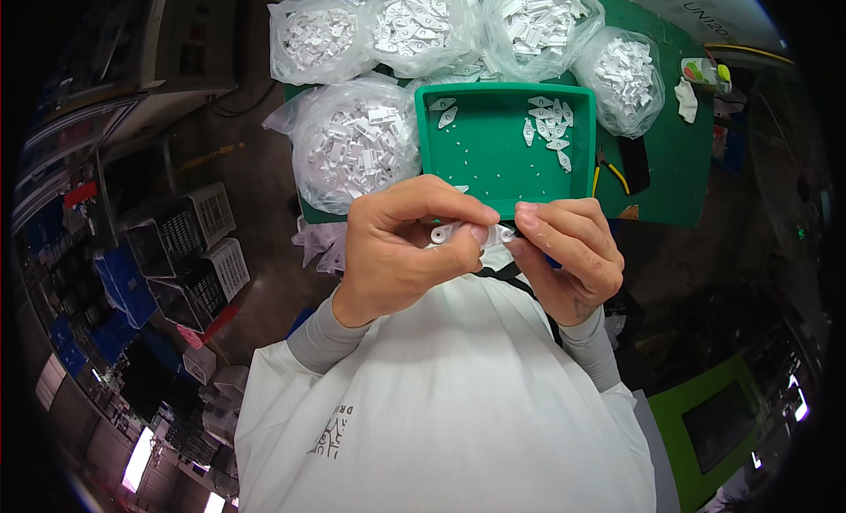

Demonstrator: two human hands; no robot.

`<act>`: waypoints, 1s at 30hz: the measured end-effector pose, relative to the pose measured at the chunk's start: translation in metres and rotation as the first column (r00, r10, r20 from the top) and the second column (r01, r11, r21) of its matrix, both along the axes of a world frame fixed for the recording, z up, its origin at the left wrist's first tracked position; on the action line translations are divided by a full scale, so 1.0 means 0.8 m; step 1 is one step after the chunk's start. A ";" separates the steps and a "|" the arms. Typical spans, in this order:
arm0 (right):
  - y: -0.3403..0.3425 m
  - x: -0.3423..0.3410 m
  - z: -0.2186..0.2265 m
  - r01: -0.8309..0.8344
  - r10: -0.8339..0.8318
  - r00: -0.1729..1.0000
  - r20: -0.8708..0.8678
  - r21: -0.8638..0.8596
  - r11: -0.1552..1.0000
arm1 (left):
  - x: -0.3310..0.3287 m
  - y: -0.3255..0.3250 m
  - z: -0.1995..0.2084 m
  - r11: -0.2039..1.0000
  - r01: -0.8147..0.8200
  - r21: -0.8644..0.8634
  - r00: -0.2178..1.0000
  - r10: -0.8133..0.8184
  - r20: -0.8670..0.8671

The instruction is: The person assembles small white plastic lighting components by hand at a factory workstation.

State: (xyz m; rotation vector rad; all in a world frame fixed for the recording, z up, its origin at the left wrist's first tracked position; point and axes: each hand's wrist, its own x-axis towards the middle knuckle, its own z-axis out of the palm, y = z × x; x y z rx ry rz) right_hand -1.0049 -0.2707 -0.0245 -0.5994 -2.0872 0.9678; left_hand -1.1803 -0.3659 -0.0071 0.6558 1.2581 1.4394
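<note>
My left hand [401, 244] is closed, pinching a small white plastic part [439, 235] with a round hole at its end. My right hand [573, 253] is closed too, its thumb and fingertips at the part's other end; whether it holds a further small piece there is hidden. Both hands are in front of my chest, just short of the near wall of a green tray [507, 88]. Inside the tray, several white diamond-shaped parts [551, 121] lie at the right, a few [448, 117] at the upper left, and tiny white bits are scattered over its floor.
Clear plastic bags of white parts [361, 147] stand left of the tray, behind it [538, 24] and to its right [624, 72]. Yellow-handled pliers [608, 174] and a black flat object [634, 163] lie right of it. A bottle [705, 73] is at the far right.
</note>
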 end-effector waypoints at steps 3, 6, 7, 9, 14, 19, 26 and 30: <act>0.000 0.000 -0.002 0.029 -0.029 1.000 -0.005 0.011 1.000 | 0.006 0.002 0.002 1.000 -0.024 0.000 0.999 0.024 0.047; 0.000 -0.001 -0.005 0.077 -0.077 0.997 -0.002 0.040 0.996 | 0.008 0.001 0.004 0.998 -0.040 -0.047 0.987 0.047 0.153; -0.001 -0.001 -0.006 0.087 -0.087 0.996 -0.003 0.056 0.995 | 0.008 0.001 0.004 0.997 -0.031 -0.076 0.977 0.046 0.207; -0.003 -0.001 -0.009 0.098 -0.098 0.995 -0.004 0.072 0.993 | 0.009 0.000 0.002 0.995 -0.033 -0.091 0.974 0.052 0.219; -0.008 -0.006 -0.014 0.168 -0.169 0.986 -0.006 0.120 0.978 | 0.013 0.000 -0.002 0.990 -0.055 -0.133 0.961 0.089 0.264; -0.011 -0.009 -0.020 0.168 -0.168 0.985 -0.041 0.012 0.986 | 0.019 0.004 -0.006 0.985 -0.125 -0.121 0.926 0.160 0.343; -0.009 -0.007 -0.007 0.088 -0.210 0.974 -0.086 -0.708 0.701 | 0.026 0.005 -0.017 0.986 -0.155 -0.069 0.975 0.163 0.152; -0.007 0.000 -0.020 0.055 -0.072 0.997 0.002 -0.658 0.751 | 0.026 0.002 -0.032 0.983 -0.171 0.069 0.971 0.180 -0.158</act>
